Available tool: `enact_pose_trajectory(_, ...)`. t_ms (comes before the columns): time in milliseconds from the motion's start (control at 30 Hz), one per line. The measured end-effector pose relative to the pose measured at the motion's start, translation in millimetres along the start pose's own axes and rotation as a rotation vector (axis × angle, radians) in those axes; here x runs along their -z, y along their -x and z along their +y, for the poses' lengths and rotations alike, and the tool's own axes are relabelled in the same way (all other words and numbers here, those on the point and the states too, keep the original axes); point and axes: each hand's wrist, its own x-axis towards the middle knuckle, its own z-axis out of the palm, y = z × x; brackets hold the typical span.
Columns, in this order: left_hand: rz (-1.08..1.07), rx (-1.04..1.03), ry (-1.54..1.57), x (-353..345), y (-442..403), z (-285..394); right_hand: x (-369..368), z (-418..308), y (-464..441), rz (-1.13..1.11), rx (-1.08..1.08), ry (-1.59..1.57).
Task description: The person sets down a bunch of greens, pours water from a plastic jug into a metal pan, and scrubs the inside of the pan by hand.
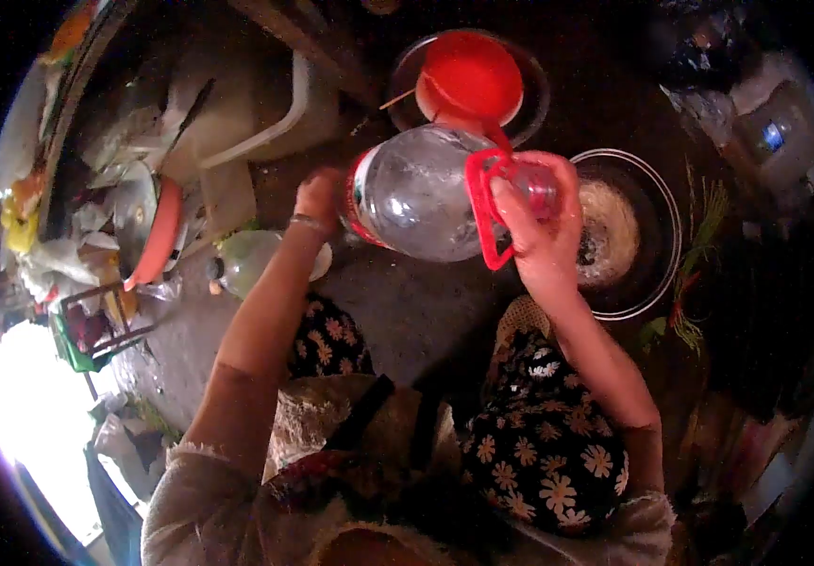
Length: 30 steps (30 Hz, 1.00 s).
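A large clear plastic jug with a red handle lies sideways in the air, its neck toward the right. My right hand is wrapped round its neck and cap end beside the red handle. At the jug's base, by the red label, my left hand is closed and seems to support it; its fingers are partly hidden. To the right, a round metal-rimmed basin holds a pale, ring-shaped mass. Above the jug sits a red bowl or scoop in another round basin.
A second clear bottle is on the floor beside my left forearm. Farther left are a coral-coloured basin, a wire rack and plastic bags. A pale tub stands at the upper left. Green stalks lie right of the metal-rimmed basin.
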Motion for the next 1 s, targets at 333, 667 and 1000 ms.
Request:
enact_pose_trajectory(333,0.537,-0.625,0.231,162,37,193,-46,-10,-14,-0.239,0.153,0.130)
enact_pose_trajectory(667,0.883,-0.159,0.279,152,36,102,131,93,-34,-0.085,0.029,1.098)
enact_pose_trajectory(1000,0.876,-0.134,0.011,175,67,168,178,157,-29,-0.301,-0.147,0.824)
